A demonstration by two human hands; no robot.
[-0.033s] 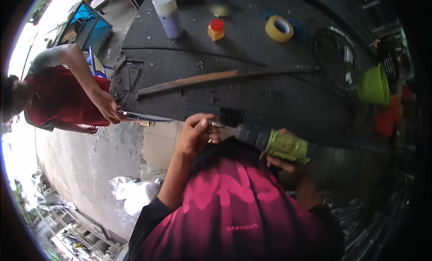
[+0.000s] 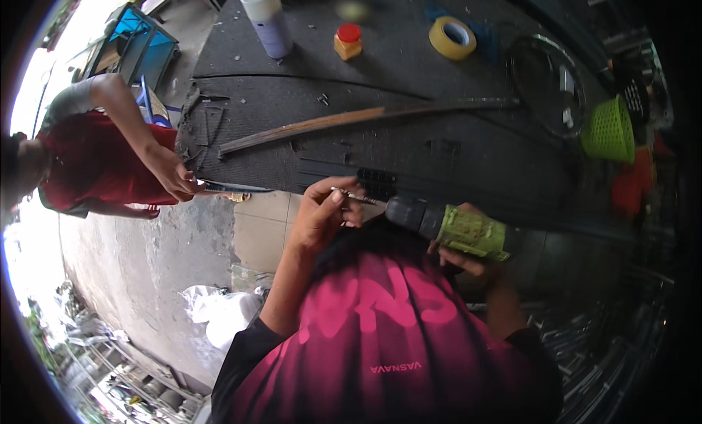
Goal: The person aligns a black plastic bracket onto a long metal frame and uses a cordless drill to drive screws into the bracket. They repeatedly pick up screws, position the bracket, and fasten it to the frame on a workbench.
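Observation:
My right hand [image 2: 462,262] grips a green and black cordless drill [image 2: 472,234] from below, its chuck pointing left, just above the near edge of the dark worktable [image 2: 292,91]. A thin metal drill bit [image 2: 365,199] reaches from the chuck to my left hand [image 2: 320,218], where thumb and fingers pinch it. Its far end shows beyond the thumb. Whether the bit is seated in the chuck I cannot tell. Just beyond my hands, dark profile strips [image 2: 329,174] lie along the table edge.
A long narrow bar [image 2: 322,123] lies across the table. Behind it stand a spray can [image 2: 268,22], a red-capped jar [image 2: 348,42] and a yellow tape roll [image 2: 452,38]. A green basket [image 2: 608,131] is at right. At left, a co-worker's hand [image 2: 177,179] holds something thin.
The drill and the bit sit slightly farther right in view. More of the bit shows past my left thumb. Both hands keep their holds.

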